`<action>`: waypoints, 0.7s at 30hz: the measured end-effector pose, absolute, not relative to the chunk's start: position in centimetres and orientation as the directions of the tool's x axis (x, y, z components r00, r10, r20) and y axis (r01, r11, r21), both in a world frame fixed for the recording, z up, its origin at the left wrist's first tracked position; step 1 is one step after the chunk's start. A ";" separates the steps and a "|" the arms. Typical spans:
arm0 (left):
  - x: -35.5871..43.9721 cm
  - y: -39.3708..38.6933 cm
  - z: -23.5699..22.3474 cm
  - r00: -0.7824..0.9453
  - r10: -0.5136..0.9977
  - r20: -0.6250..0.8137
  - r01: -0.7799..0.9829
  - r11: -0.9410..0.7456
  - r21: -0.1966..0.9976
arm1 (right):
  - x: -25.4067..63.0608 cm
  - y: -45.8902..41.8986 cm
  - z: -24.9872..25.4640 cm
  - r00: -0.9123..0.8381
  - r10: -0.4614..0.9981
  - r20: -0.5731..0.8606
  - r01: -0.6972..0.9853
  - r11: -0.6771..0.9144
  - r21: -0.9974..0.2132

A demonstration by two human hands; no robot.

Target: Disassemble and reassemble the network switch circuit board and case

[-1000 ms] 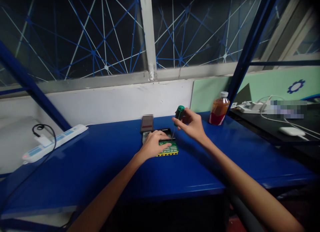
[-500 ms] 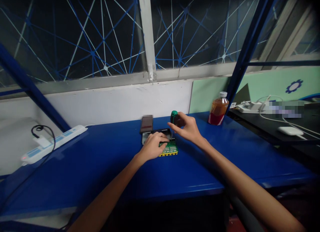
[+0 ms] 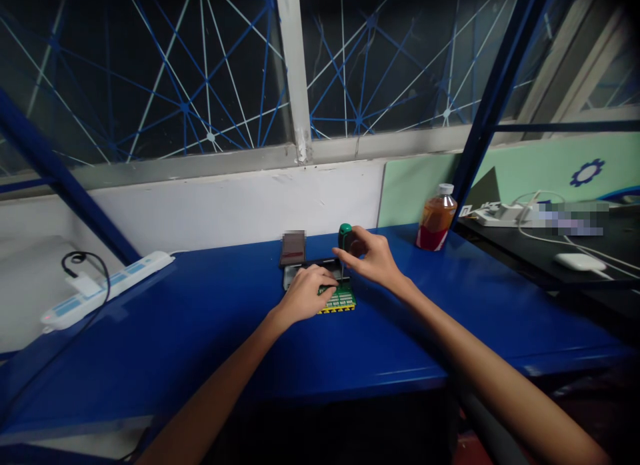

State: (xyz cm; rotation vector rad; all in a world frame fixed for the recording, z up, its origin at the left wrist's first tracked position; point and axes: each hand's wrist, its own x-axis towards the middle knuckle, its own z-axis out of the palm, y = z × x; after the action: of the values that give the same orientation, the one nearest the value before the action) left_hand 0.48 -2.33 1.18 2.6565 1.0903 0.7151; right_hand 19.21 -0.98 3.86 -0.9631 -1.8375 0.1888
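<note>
A screwdriver (image 3: 345, 236) with a green and black handle stands nearly upright in my right hand (image 3: 374, 257), closed around the handle. Its thin shaft points down at a green circuit board (image 3: 343, 297) on the blue table; whether the tip touches the board is too small to tell. My left hand (image 3: 309, 293) lies over the board's left side, thumb and fingers holding it by the shaft. Yellow parts run along the board's near edge. Just behind, a dark shallow tray (image 3: 289, 277) is partly hidden by my left hand.
A dark flat phone-like object (image 3: 293, 249) lies behind the tray. On the blue table (image 3: 200, 345), a power strip (image 3: 113, 288) with a plugged-in black cable is at the left. A drink bottle (image 3: 437, 218) stands back right, near a black desk (image 3: 540, 248) with white cables.
My right hand and the screwdriver have shifted very slightly to the left, the handle standing a bit more upright. My left hand stays in place on the board.
</note>
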 end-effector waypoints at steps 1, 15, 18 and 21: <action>0.5 -2.3 1.2 0.616 0.698 0.365 0.611 -0.716 0.337 | 19.2 -1.0 3.8 -0.171 0.689 0.704 0.530 0.667 -0.523; 0.7 -2.6 1.2 0.634 0.683 0.362 0.620 -0.729 0.290 | 19.1 -1.5 3.9 -0.273 0.573 0.773 0.687 0.678 -0.260; 0.7 -2.7 1.3 0.634 0.686 0.357 0.628 -0.726 0.279 | 19.1 -1.8 4.1 -0.259 0.581 0.771 0.684 0.674 -0.278; 0.8 -2.8 1.5 0.638 0.686 0.350 0.634 -0.726 0.267 | 19.1 -1.8 4.2 -0.250 0.592 0.766 0.664 0.681 -0.309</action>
State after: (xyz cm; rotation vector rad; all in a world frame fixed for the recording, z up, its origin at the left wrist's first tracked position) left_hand 0.77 -2.78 1.47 2.7343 1.1061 0.6590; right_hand 19.11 -1.80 4.17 -0.9758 -1.9389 -0.0953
